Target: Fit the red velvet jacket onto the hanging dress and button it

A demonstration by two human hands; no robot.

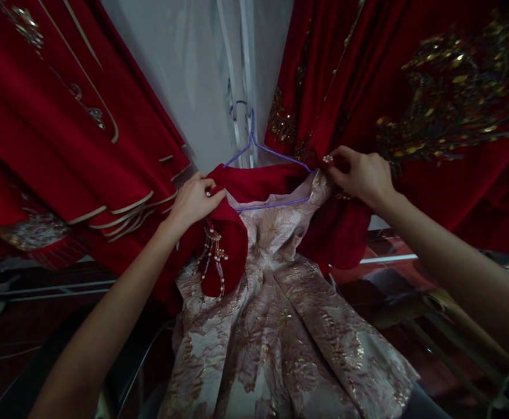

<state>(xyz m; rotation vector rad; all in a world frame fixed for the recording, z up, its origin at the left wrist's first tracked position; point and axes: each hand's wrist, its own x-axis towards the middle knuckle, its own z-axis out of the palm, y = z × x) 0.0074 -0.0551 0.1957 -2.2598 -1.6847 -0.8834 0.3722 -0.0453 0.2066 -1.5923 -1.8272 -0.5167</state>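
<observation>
A pale pink and gold brocade dress [276, 326] hangs in front of me on a thin purple hanger [251, 139]. A red capelet [232, 244] lies round its shoulders, with its two front edges apart. My left hand [195, 198] is closed in a pinch on the capelet's edge at the left shoulder. Below those fingers dangles a beaded tassel ornament [214, 250]. At the opposite shoulder my right hand [363, 174] pinches the capelet's other edge, where a small pearl ornament [328, 159] shows by the fingertips.
Red garments with silver trim [97, 116] hang on the left. More red cloth with gold sequin embroidery [451, 99] hangs on the right. White upright poles [241, 70] stand behind the hanger, before a pale wall [171, 64]. Low rails run near the dark floor.
</observation>
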